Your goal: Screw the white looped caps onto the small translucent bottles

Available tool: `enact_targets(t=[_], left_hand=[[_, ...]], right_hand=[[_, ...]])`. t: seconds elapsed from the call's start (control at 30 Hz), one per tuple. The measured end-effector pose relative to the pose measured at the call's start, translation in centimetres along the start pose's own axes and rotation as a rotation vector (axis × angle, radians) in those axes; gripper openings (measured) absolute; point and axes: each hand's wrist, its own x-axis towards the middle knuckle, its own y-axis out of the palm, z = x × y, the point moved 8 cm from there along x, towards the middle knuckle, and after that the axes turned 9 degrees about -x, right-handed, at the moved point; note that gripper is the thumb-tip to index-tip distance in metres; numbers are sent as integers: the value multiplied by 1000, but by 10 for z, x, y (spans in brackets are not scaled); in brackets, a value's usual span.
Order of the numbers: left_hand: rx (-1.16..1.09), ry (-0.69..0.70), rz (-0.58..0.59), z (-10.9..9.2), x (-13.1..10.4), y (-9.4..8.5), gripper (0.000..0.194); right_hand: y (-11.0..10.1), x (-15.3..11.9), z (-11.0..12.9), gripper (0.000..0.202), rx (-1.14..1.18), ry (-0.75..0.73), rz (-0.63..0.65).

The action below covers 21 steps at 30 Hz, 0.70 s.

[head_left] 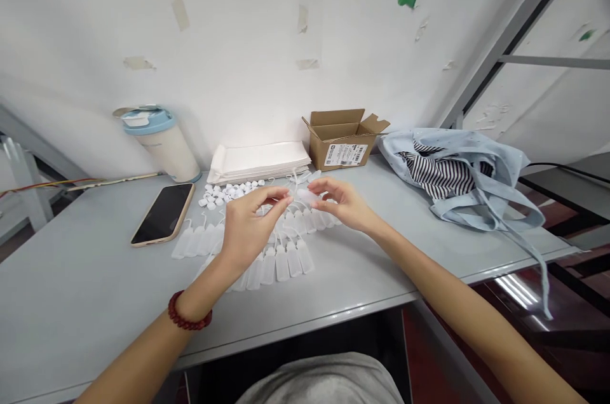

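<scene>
We look at an open brown cardboard box point(316, 150) near the wall point(267, 29), its flaps up and a printed label point(346, 154) on its front; we cannot see down to its bottom. Left of it lies a flat stack of white packets point(260, 161), and farther left stands a cream tumbler point(166, 151) with its light-blue lid point(151, 122) on, so its contents stay hidden. To the right, a light-blue cloth bag point(452, 138) slumps with black-and-white striped fabric point(441, 175) showing at its mouth. Small translucent squeeze bottles point(282, 263) with thin curved spouts lie side by side in rows on the grey surface point(95, 289); we cannot tell whether they hold anything. Small white caps point(233, 191) lie heaped just in front of the packets, near a smartphone point(162, 215). Both hands meet above the bottles, wrists raised. The right hand point(342, 202) comes in from the right, its fingers closed around one held bottle point(307, 195). The left hand point(255, 220), a red beaded bracelet point(190, 325) on its wrist, faces it with thumb and index finger pinched narrow beside that bottle; we cannot tell what, if anything, they grip.
</scene>
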Motion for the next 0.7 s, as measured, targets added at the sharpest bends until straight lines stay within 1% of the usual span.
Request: enact_targets(t=[0.03, 0.1, 0.2, 0.3, 0.4, 0.5, 0.7], left_hand=[[-67, -65, -27, 4, -1, -1, 16], [-195, -184, -42, 13, -2, 0, 19], [-335, -274, -11, 19, -2, 5, 21], [-394, -290, 32, 21, -2, 9, 17], [-390, -285, 78, 20, -2, 13, 15], [-383, -281, 97, 19, -3, 16, 14], [-414, -357, 136, 25, -6, 20, 22]], right_hand=[[5, -2, 2, 28, 42, 5, 25], [11, -4, 5, 30, 98, 14, 51], [15, -6, 5, 29, 141, 23, 61], [16, -6, 5, 28, 185, 19, 59], [17, -7, 5, 29, 217, 26, 58], [18, -8, 6, 33, 216, 31, 79], [23, -13, 16, 41, 252, 3, 133]])
